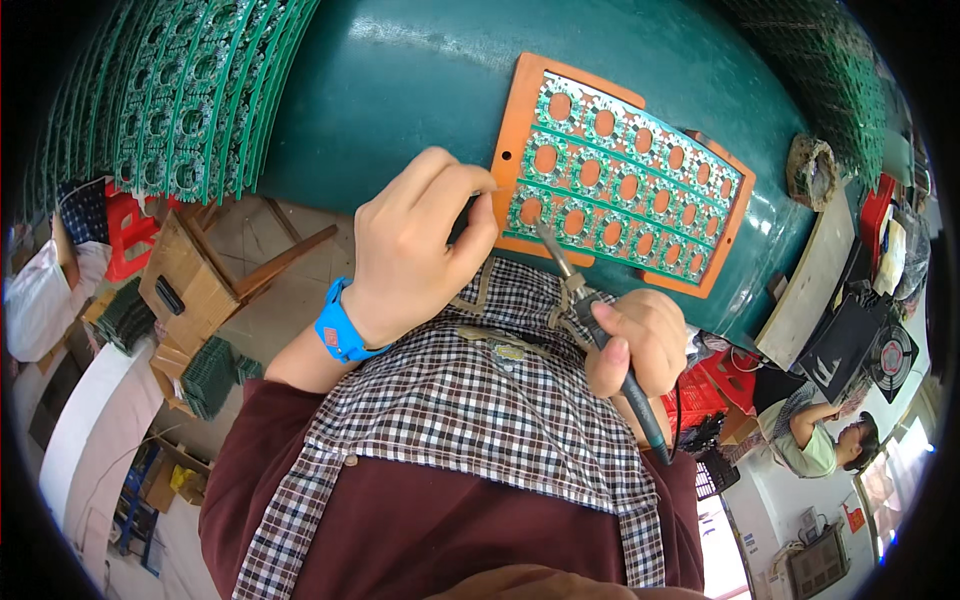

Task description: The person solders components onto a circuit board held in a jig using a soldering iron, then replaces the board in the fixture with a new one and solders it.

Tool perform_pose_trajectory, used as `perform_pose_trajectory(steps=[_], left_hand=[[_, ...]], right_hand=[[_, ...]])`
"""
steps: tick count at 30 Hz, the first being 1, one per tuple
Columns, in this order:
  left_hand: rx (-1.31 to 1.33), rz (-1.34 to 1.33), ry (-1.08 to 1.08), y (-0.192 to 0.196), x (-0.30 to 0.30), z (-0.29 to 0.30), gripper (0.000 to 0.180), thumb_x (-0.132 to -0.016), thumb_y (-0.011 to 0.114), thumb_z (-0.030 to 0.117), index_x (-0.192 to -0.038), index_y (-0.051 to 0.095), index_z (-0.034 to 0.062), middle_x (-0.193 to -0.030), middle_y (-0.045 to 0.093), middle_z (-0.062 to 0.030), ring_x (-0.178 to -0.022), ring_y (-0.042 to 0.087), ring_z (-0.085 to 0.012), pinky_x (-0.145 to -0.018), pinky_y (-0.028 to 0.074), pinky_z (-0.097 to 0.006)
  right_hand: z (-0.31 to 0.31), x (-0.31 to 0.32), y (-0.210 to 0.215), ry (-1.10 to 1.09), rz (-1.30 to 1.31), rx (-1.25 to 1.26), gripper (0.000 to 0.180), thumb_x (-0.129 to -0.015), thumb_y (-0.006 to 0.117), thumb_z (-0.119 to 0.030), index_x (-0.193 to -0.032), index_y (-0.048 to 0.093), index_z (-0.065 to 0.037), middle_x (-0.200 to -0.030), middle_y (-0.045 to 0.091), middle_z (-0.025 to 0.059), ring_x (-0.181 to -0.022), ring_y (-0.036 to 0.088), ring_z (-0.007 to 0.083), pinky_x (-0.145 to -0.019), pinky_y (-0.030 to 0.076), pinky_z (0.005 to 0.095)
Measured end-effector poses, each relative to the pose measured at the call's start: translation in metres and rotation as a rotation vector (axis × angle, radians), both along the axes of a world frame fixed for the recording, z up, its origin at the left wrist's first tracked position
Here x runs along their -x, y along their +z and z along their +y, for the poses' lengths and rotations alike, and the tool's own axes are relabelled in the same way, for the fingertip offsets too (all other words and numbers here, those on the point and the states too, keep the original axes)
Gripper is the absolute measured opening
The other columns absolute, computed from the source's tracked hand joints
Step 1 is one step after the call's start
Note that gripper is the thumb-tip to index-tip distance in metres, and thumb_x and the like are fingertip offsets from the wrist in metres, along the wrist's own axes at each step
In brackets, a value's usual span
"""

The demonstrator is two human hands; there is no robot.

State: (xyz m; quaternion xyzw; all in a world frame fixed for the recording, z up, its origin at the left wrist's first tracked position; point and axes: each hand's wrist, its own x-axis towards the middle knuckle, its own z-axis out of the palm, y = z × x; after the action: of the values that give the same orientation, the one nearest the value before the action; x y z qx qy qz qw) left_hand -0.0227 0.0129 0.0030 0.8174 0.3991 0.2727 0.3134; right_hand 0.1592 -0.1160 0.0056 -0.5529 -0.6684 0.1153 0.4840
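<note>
On the green table lies an orange tray (520, 100) holding a green circuit board panel (600, 157) with rows of oval cut-outs. My right hand (640, 340) grips a soldering iron (622, 372) with a dark handle; its metal tip reaches the near left corner of the panel. Whether the tip touches the board I cannot tell. My left hand (425, 225) is at the tray's left edge, thumb and forefinger pinched together. A thin strand, perhaps solder wire (503, 190), seems to run from that pinch toward the board, too fine to make out surely.
Stacked green circuit panels (200, 100) stand at the table's left, more (800, 60) at the far right. A round brownish holder (812, 172) sits near the right edge. A wooden stool (200, 275) is on the floor at left. Another person (815, 435) is at the lower right.
</note>
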Motion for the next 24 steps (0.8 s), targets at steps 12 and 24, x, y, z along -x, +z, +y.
perform_pose_trajectory(steps=[12,24], left_hand=[[-0.11,-0.024,0.049,-0.002,0.01,-0.007,0.015,-0.071,0.066,-0.003,-0.083,0.061,0.0042,-0.076,0.055,-0.006,-0.055,0.056,-0.0203,-0.047,0.045,-0.031],[0.003,-0.031,0.036,-0.001,-0.003,-0.001,0.013,-0.077,0.064,-0.005,-0.089,0.061,-0.0002,-0.083,0.06,-0.0106,-0.073,0.062,-0.0244,-0.062,0.05,-0.031]], right_hand=[[-0.006,0.013,-0.001,-0.083,-0.053,-0.013,0.018,-0.075,0.055,-0.008,-0.086,0.065,0.002,-0.066,0.058,0.0079,-0.054,0.057,0.0206,-0.049,0.046,0.0313],[0.016,0.017,0.007,-0.152,-0.06,0.079,0.016,-0.078,0.058,-0.007,-0.086,0.065,0.004,-0.062,0.059,0.0086,-0.048,0.056,0.0183,-0.043,0.043,0.0282]])
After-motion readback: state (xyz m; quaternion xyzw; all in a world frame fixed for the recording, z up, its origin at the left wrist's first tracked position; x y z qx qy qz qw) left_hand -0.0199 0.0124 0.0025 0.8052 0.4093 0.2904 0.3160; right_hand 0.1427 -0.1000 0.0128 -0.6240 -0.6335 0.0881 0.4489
